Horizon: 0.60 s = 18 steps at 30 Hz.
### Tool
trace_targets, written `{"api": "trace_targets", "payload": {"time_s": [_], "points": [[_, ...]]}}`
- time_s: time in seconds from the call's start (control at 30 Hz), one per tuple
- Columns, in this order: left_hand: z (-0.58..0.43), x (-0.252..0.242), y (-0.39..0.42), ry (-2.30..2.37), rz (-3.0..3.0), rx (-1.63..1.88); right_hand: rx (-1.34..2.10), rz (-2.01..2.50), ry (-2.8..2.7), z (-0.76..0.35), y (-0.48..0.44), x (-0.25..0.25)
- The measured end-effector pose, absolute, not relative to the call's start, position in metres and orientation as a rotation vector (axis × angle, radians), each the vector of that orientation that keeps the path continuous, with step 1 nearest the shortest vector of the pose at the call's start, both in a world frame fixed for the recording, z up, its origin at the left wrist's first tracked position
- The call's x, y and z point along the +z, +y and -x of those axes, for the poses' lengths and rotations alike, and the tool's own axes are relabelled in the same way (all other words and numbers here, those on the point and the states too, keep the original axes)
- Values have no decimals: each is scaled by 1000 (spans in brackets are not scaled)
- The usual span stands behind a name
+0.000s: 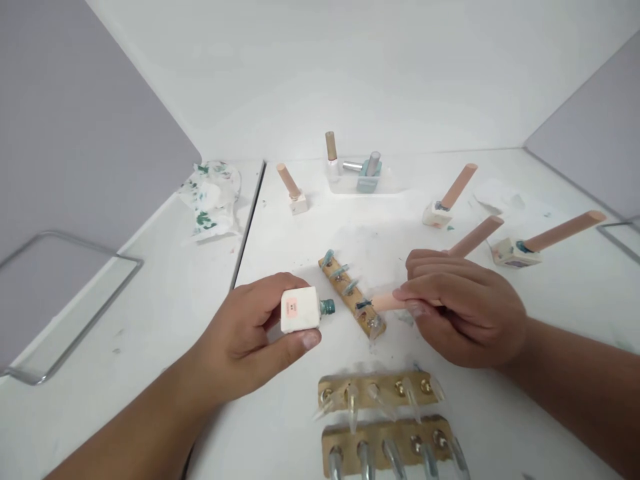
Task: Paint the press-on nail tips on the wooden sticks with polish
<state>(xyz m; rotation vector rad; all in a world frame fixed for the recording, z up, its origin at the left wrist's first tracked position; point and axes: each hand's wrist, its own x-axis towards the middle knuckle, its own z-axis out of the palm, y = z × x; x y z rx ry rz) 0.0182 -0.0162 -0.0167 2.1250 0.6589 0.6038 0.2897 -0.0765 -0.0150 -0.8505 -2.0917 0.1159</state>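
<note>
Brush (385,303), bristles (365,304) over the near end of the strip (344,287): from here I judge it light, soft-tipped, best pinched by the handle (393,302), where my right hand (465,310) grips tightly; my half-curled left hand (245,333) holds the bottle (303,310).

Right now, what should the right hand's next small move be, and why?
Probably a light stroke of the dark-bristled brush along the translucent nail tip beneath it: the right hand holds the bristles there, while the three teal-tinted nail tips farther along the tan strip look coloured.
</note>
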Motion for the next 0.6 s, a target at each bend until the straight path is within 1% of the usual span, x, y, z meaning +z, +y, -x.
{"api": "trace_targets", "payload": {"time_s": [0.17, 0.4, 0.6], "points": [[-18, -17, -16, 694, -2114, 619, 1, 852, -2039, -293, -78, -13], [-19, -16, -18, 765, -2116, 648, 55, 804, -2149, -288, -79, -13], [-19, -14, -18, 789, -2144, 655, -96, 859, -2149, -289, -81, -9]]}}
